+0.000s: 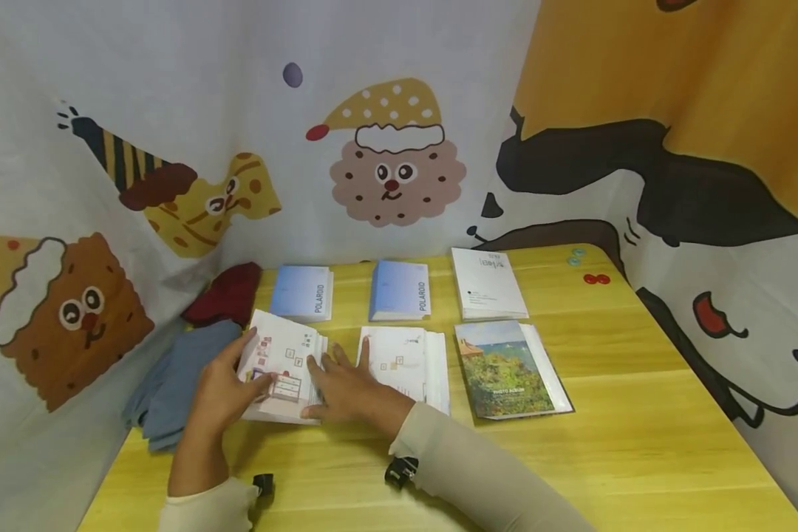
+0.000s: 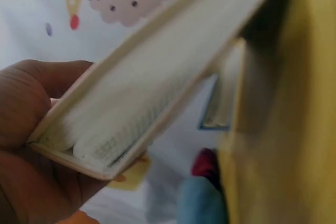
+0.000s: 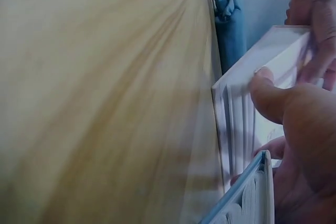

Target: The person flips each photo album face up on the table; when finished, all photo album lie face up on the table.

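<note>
Head view: the left hand grips a thick white hard-cover album printed with small drawings at its left side, thumb over the front cover; the left wrist view shows its other fingers underneath, so they are clamped on the album. The right hand has its fingers spread apart and touches the album's right edge, where the pages show between the covers. The album is tilted above the left front of the yellow wood-grain worktop; I cannot tell whether its lower edge touches the surface. Just right of it, partly behind the right hand, lies a second white album with small line drawings, and beyond that an album with a painted seaside landscape cover. Behind these stand in a row a blue-and-white "POLAROID" album, a similar blue "POLAROID" album and a white album with grey lettering. At the left edge lie a crumpled blue-grey cloth and a dark red cloth, before a white curtain with cartoon figures.
</note>
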`<control>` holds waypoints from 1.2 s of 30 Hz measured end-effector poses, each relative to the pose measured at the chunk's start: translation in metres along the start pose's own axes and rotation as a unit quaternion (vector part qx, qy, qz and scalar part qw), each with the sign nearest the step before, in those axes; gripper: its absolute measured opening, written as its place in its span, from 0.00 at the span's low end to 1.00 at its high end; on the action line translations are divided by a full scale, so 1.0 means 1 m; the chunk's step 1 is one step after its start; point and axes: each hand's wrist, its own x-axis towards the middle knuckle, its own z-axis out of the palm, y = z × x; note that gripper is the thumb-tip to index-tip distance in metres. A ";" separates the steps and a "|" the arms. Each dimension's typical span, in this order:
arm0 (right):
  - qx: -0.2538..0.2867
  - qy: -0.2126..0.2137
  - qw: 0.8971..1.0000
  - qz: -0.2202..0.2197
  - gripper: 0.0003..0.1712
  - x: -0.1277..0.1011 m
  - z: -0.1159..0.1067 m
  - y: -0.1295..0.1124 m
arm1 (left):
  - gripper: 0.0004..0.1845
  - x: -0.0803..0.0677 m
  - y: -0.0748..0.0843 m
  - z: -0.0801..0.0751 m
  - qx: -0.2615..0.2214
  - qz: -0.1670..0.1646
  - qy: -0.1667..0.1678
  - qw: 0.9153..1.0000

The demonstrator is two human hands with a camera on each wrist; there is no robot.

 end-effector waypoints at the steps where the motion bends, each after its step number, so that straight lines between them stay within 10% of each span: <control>1: 0.005 0.001 1.000 -0.003 0.58 0.000 0.000 0.000 | 0.44 -0.001 0.004 -0.001 0.004 0.006 0.003 1.000; 16: 0.169 0.055 0.982 -0.068 0.52 0.007 -0.004 0.004 | 0.36 -0.007 0.051 0.003 0.017 0.080 0.041 0.996; 22: 0.382 0.062 0.915 -0.119 0.49 0.006 -0.012 0.015 | 0.38 -0.011 0.055 0.008 -0.027 0.110 0.036 0.993; 32: 0.592 0.054 0.803 -0.048 0.35 -0.001 -0.017 0.027 | 0.46 -0.002 0.041 0.023 -0.121 0.087 -0.047 0.988; 36: 0.588 0.044 0.807 -0.027 0.39 -0.004 -0.017 0.029 | 0.51 0.002 0.030 0.027 -0.135 0.049 -0.093 0.985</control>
